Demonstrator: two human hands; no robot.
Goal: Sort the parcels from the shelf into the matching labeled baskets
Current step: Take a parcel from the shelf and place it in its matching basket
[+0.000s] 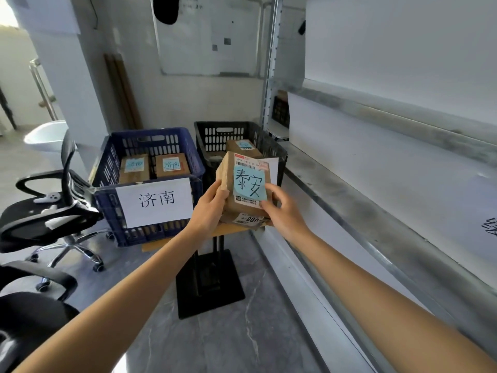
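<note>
L hand (212, 203) + R hand (282, 208) both grip brown parcel (246, 184), one per side, fingers curled round lower edges. Blue sticker on top reads 泰安. Parcel held in air, just in front of black basket (212, 135), shelf (376, 184) on R. Black basket has a lone parcel (242, 146) inside. Blue basket (107, 168) beside it to L, paper sign 济南, holds two stickered boxes (134, 168). Both baskets sit on small table (231, 229).

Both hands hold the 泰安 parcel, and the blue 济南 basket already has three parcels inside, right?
Not three: the head view shows two parcels in the blue 济南 basket. Left hand and right hand do hold the 泰安 parcel.
</note>
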